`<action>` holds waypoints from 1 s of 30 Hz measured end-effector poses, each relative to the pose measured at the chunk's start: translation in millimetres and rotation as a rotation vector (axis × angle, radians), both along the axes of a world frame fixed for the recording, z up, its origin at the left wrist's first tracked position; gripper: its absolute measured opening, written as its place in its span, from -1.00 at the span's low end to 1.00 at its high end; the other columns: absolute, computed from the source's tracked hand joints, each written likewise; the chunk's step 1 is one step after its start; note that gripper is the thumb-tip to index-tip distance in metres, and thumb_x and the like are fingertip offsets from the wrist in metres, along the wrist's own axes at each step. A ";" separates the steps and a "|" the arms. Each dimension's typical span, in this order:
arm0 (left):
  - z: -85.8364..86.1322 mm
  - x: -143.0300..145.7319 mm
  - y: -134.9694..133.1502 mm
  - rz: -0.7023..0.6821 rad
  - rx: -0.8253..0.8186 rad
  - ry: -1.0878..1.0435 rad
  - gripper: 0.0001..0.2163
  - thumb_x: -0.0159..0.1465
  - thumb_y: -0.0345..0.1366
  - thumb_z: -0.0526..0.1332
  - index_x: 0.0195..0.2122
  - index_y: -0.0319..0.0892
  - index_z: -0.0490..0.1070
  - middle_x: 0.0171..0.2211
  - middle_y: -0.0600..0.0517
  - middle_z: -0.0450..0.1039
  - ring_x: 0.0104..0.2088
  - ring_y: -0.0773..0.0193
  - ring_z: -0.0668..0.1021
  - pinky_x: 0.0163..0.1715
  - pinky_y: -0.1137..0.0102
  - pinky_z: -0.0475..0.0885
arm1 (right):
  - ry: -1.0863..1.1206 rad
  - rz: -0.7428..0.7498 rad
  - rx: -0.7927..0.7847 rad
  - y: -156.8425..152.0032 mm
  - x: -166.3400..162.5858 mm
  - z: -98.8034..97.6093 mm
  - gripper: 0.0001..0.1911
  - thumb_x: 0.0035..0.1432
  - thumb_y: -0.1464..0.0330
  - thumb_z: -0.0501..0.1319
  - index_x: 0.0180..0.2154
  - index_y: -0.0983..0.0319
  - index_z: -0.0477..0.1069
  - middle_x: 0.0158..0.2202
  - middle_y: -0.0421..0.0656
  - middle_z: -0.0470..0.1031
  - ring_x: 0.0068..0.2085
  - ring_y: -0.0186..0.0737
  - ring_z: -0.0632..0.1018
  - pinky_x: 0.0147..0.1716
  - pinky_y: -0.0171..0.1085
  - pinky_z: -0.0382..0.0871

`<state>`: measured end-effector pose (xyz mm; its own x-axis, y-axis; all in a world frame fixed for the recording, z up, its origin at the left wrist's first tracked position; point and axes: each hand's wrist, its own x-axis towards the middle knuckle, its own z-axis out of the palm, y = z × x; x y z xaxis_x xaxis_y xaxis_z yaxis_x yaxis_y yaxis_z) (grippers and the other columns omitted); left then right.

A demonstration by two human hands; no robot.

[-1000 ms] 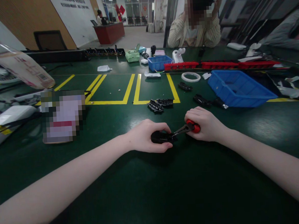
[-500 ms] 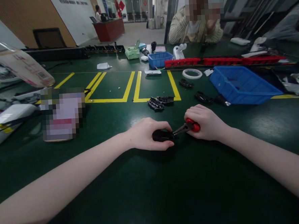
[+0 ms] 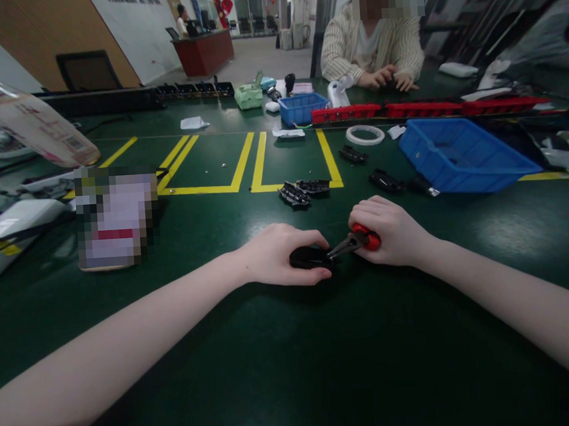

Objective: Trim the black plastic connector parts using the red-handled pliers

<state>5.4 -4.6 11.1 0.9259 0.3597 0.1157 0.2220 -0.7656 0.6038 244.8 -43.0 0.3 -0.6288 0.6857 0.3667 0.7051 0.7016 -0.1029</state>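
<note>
My left hand (image 3: 282,255) is closed around a smooth black plastic part (image 3: 309,258), thumb below and fingers above, low over the green table. In my right hand (image 3: 386,229) are red-handled pliers (image 3: 365,235), gripped in a fist. Their metal jaws point left and meet the right end of the black part; what exactly they pinch is too small to make out. Beyond my hands lie two black ribbed plastic pieces (image 3: 294,194) side by side. More black parts, one of them a dark curved piece (image 3: 386,180), lie farther right.
A blue bin (image 3: 464,157) stands at the right, with a white tape roll (image 3: 365,135) left of it. Red strips (image 3: 423,109) run across the back. At the left are a blurred phone (image 3: 118,217) and a bottle (image 3: 38,122). A person (image 3: 373,47) sits opposite.
The person opposite has lowered their hands to the table. My hands keep hold of the black part and pliers, with barely any movement; the view has shifted slightly.
</note>
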 end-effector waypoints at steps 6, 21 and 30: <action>-0.1 -1.0 -0.1 -0.019 0.002 -0.050 -0.68 0.22 -0.10 0.20 -0.15 -0.24 0.42 -0.44 0.07 0.46 -0.48 0.37 0.46 -0.47 0.49 0.30 | -0.015 0.001 0.002 0.9 0.0 -0.6 -0.90 0.00 0.38 0.12 -0.45 0.19 0.16 -0.49 -0.15 0.37 -0.43 -0.19 0.38 -0.36 -0.19 0.25; -1.8 -1.3 0.6 -0.032 0.017 -0.082 -0.68 0.22 -0.09 0.19 -0.18 -0.25 0.44 -0.46 0.06 0.47 -0.51 0.37 0.45 -0.48 0.48 0.30 | 0.027 -0.008 -0.030 0.5 4.1 1.4 -0.87 0.00 0.38 0.14 -0.45 0.17 0.15 -0.49 -0.17 0.36 -0.43 -0.18 0.40 -0.36 -0.19 0.25; -2.1 -1.7 -0.1 -0.038 0.031 -0.050 -0.68 0.22 -0.06 0.18 -0.18 -0.22 0.44 -0.46 0.06 0.46 -0.49 0.36 0.44 -0.47 0.48 0.28 | 0.011 -0.020 -0.034 0.9 3.5 -1.4 -0.90 -0.01 0.37 0.12 -0.45 0.18 0.17 -0.48 -0.15 0.37 -0.43 -0.17 0.39 -0.36 -0.18 0.22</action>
<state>3.7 -4.7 9.0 0.9314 0.3203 0.1729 0.1627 -0.7913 0.5894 248.3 -42.0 -1.1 -0.6114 0.7100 0.3495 0.7173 0.6837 -0.1340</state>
